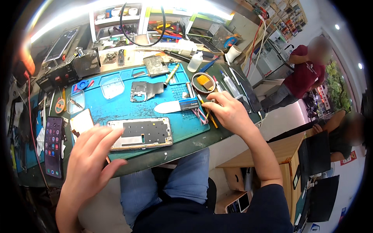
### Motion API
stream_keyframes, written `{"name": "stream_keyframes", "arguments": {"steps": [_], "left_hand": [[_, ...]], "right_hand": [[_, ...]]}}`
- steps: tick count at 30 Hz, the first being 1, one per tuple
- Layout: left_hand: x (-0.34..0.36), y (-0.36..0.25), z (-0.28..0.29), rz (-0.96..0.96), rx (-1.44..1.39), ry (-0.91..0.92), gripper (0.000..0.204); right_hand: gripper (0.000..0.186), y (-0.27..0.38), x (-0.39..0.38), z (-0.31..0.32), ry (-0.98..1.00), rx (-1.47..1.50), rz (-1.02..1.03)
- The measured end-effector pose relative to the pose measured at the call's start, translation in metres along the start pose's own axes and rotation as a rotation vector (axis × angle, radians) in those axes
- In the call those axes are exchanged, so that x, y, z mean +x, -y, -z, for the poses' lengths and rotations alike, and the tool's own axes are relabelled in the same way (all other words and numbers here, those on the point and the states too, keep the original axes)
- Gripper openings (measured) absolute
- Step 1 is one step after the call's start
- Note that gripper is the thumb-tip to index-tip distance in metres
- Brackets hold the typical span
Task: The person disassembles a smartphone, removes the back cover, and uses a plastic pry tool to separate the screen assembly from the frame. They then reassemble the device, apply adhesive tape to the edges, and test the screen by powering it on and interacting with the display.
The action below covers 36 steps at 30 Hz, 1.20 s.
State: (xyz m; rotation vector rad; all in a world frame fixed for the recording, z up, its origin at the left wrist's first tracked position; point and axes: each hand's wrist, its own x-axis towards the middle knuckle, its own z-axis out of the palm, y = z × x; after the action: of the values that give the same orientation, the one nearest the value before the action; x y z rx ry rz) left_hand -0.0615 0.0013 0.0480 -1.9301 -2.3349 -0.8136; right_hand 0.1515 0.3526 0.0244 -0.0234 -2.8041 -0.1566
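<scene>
My left hand (pixel 91 157) is open, its fingers stretched over the left end of a phone frame (pixel 149 134). That frame lies flat along the near edge of the blue work mat (pixel 134 112); I cannot tell whether the hand touches it. At the mat's right side my right hand (pixel 229 113) pinches its fingertips together over several slim tools. What they grip, if anything, I cannot make out. Beside those fingers lie a flat pry tool (pixel 175 105) with a pale blade, a yellow pen-like tool (pixel 211 119) and pink-handled tweezers (pixel 200 116).
A phone part with a flex cable (pixel 140 91) and a clear plastic box (pixel 112 86) rest on the mat. Left of it lies a lit phone (pixel 53 145). A white bottle (pixel 195 62), a tape roll (pixel 203 82) and syringes (pixel 232 86) stand or lie behind. Two people are at the right.
</scene>
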Motion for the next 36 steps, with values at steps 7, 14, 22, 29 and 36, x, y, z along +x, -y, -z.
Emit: {"name": "stream_keyframes", "arguments": {"steps": [7,14,22,29,36], "left_hand": [[0.045,0.001,-0.037,-0.169,-0.019,0.182,0.084],[0.048,-0.001,-0.047,-0.091,-0.018,0.224,0.084],[0.052,-0.01,-0.057,-0.16,0.04,0.179,0.078],[0.058,-0.015,-0.052,-0.142,0.052,0.135,0.081],[0.054,-0.006,-0.027,-0.064,0.099,0.192,0.085]], "right_hand": [[0.029,0.002,-0.014,0.006,-0.298,0.091,0.034],[0.016,0.07,-0.039,-0.006,-0.358,0.801,-0.305],[0.026,0.109,-0.044,-0.009,-0.282,0.768,-0.219],[0.039,0.123,-0.025,-0.034,-0.466,0.665,-0.029],[0.028,0.124,-0.031,-0.036,-0.512,0.888,-0.288]]}}
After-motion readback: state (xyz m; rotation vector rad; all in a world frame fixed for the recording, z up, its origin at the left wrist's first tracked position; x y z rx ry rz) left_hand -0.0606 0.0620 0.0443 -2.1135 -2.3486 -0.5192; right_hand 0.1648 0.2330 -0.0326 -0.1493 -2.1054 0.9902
